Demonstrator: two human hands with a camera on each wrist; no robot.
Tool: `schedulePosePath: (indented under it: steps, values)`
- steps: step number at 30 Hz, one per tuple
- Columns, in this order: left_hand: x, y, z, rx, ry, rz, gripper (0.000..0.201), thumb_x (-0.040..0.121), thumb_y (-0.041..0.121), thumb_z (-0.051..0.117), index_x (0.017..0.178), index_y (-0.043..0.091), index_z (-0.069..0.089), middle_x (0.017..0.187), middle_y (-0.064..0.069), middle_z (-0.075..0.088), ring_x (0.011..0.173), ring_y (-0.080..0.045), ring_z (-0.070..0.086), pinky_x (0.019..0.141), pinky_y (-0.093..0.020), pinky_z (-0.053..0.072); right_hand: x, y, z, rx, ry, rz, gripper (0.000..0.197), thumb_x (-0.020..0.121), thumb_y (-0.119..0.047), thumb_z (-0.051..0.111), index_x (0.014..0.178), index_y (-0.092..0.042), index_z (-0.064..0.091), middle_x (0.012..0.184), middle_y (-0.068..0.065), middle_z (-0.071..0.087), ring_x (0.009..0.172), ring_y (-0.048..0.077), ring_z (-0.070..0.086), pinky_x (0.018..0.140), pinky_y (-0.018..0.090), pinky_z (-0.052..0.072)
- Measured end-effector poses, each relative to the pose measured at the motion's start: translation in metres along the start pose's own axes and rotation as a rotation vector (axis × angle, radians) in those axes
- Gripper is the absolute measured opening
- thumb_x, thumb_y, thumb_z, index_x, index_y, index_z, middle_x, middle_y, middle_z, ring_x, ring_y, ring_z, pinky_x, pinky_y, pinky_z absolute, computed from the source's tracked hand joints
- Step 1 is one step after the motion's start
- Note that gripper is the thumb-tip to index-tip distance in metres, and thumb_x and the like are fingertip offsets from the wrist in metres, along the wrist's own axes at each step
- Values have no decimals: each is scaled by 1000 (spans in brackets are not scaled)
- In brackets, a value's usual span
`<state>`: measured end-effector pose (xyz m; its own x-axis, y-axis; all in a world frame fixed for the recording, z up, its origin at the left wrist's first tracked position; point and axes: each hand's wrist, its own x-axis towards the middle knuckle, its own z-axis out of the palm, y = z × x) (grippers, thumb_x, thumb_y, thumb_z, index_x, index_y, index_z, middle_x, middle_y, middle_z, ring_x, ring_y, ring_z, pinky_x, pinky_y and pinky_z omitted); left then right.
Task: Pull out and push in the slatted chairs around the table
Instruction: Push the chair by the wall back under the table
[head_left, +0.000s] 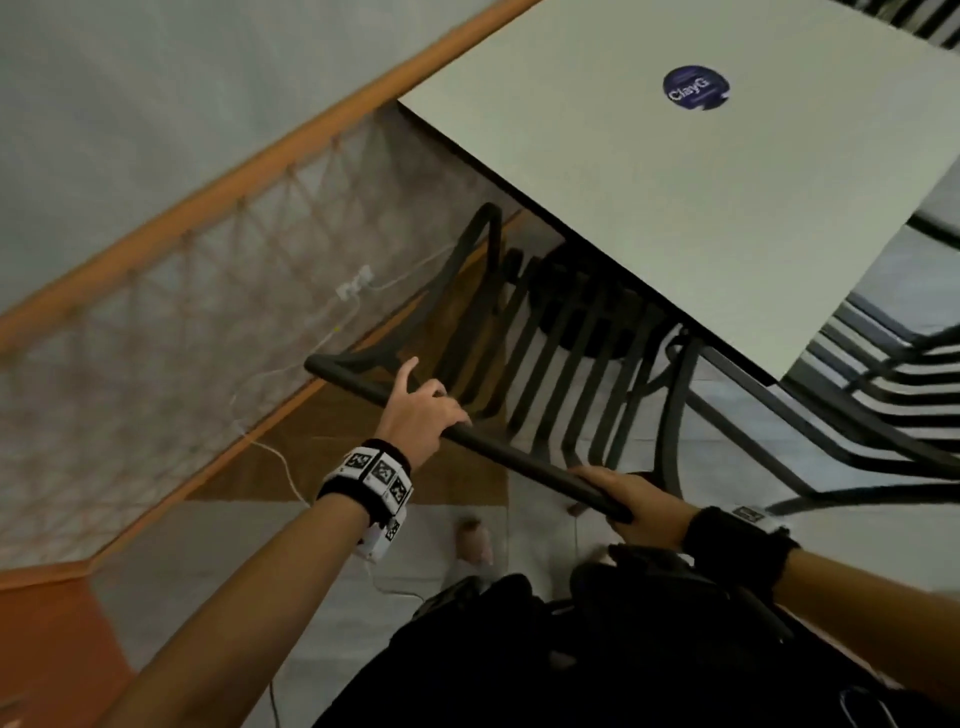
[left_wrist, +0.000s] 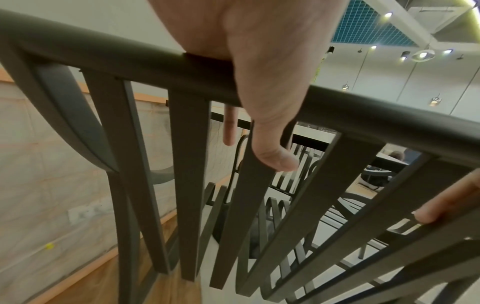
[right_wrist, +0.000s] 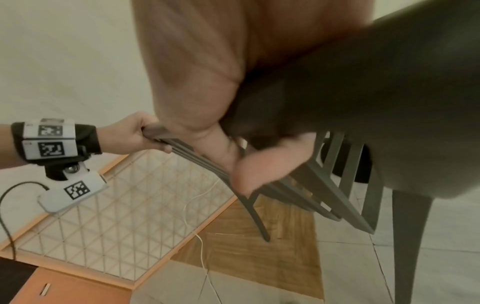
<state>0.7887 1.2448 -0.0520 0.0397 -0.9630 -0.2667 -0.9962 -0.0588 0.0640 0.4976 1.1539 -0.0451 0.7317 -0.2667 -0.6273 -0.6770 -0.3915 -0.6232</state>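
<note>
- Gripping the top rail of a dark slatted chair w/ both hands — left hand wraps it near the left end, index finger sticking out straight; right hand curls round the rail's right end.
- Left wrist view: left-hand fingers hook over the rail and down behind the slats, so that hold is closed on the bar, not loose.
- Chair sits at the near edge of the pale table, seat partly tucked under the top, back toward the person.
- Another slatted chair stands at the table's right side, untouched.
- Handling, as a guess: frame looks rigid — prob. moulded plastic or metal, so no flex; weight can't be told. Rail looks smooth and rounded, could slip if held lightly.
- Best hold is prob. where the hands are: spread wide on the rail, so it slides straight and doesn't twist; thin slats seem a poorer grab point.
- Legs may catch on floor tile joints or the white cable on the floor to the left.
</note>
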Motion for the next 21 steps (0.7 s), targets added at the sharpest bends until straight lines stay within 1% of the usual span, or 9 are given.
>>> schedulePosePath:
  steps: [5,8,9,11,12,16,17,20,21]
  values:
    - [-3,-34,-6,-31,14,40,45,74,5,67,102,41,67,99,18,71,114,-13,54,117,-55,6,16,-27,14,51,50,-17,52,78,-3,48,125,-26,46,111,-1,58,100,16,57,92,44,49]
    - [0,-56,-10,-20,6,62,44,73,7,70,102,41,67,97,18,72,110,-12,57,116,-57,10,30,-39,21,93,67,-34,56,81,0,52,131,-24,45,115,-4,55,101,8,52,93,26,45]
    - [3,-63,-11,2,0,72,44,73,9,71,102,42,67,98,18,72,109,-12,57,116,-57,11,34,-44,21,97,73,-42,57,82,0,52,133,-22,44,118,-2,55,103,8,52,91,16,41]
    - [12,-76,-14,63,-26,81,44,73,12,72,104,43,66,100,19,72,110,-12,58,115,-58,11,43,-53,20,127,94,-70,55,83,1,52,134,-17,45,121,1,55,107,11,51,87,8,38]
    - [17,-83,-15,90,-38,81,45,73,12,72,104,44,65,101,20,71,111,-12,57,115,-58,11,48,-56,18,148,107,-81,54,83,2,53,133,-16,46,120,2,56,107,12,52,89,11,40]
    - [43,-98,-26,154,-95,74,45,80,14,66,109,48,61,109,21,69,119,-12,53,115,-59,9,66,-60,11,195,143,-75,55,80,3,52,130,-19,47,113,3,56,101,20,56,92,43,50]
    - [49,-100,-29,164,-103,70,46,81,13,65,110,48,61,110,21,69,120,-12,52,115,-59,9,69,-61,7,201,141,-67,57,80,3,51,131,-21,45,112,1,55,100,21,57,87,47,54]
    - [69,-103,-36,152,-101,68,44,82,13,63,110,48,61,109,19,69,120,-13,51,115,-58,9,71,-63,-7,235,110,-21,60,84,1,49,134,-30,39,105,-9,46,88,22,57,55,51,60]
    - [75,-104,-38,134,-96,72,42,83,15,63,108,48,62,107,18,69,119,-13,51,115,-57,8,72,-62,-12,245,110,-9,59,85,0,49,134,-32,38,102,-10,44,85,21,56,52,52,59]
